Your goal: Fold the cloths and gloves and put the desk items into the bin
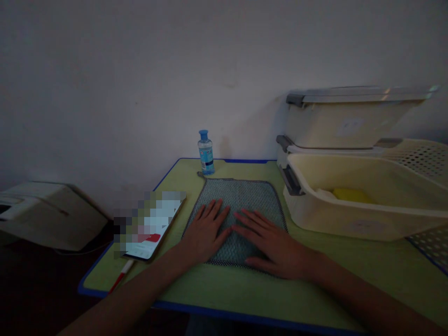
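Observation:
A grey-blue woven cleaning cloth (241,193) with a dark stitched edge and a small hanging loop lies spread flat on the green table (224,287). My left hand (206,232) rests palm down on its left part, fingers stretched and spread. On the right part lies my right hand (271,242), also flat, with its fingers apart and pointing left and away from me. Neither hand grips anything. The left thumb comes close to the right fingertips near the middle of the cloth. Just beyond the far left corner of the cloth stands a clear bottle (206,156) with a blue cap.
At the left edge a lit phone (154,233) lies with a red and white cable (122,274) plugged in. An open cream bin (332,219) holding something yellow (352,195) stands right, before a lidded box (325,123). A white box (52,214) sits beyond the table, left.

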`<state>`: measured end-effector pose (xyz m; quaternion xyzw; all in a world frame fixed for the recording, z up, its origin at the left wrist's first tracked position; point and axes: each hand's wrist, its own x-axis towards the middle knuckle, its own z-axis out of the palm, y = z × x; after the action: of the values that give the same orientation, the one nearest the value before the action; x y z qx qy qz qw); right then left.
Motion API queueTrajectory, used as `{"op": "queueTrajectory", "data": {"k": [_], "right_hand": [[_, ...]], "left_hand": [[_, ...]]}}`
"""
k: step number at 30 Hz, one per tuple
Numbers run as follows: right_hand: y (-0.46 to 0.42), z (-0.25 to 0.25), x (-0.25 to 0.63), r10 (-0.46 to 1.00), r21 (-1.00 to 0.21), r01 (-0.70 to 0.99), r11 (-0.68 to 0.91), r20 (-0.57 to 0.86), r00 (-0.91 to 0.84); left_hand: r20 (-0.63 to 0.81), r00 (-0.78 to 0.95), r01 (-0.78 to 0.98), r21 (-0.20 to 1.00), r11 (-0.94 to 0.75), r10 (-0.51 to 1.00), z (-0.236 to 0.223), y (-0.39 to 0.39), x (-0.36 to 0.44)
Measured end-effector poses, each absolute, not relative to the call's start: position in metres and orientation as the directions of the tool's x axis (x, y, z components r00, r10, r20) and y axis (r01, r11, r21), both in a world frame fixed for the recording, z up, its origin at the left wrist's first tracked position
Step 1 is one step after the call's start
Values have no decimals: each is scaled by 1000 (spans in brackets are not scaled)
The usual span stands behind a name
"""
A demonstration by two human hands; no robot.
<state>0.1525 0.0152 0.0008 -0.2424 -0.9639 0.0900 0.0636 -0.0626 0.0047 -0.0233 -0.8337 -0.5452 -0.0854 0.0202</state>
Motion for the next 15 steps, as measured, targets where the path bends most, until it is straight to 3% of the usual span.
{"op": "queueTrajectory", "data": {"k": [6, 15], "right_hand": [[8, 6, 153, 231, -225, 200, 954, 120, -966], [-3, 22, 158, 251, -205, 231, 951, 77, -965]], "left_hand": [[167, 397, 909, 63, -412, 902, -24, 6, -64], [161, 407, 906, 56, -420, 899, -24, 6, -65]]}}
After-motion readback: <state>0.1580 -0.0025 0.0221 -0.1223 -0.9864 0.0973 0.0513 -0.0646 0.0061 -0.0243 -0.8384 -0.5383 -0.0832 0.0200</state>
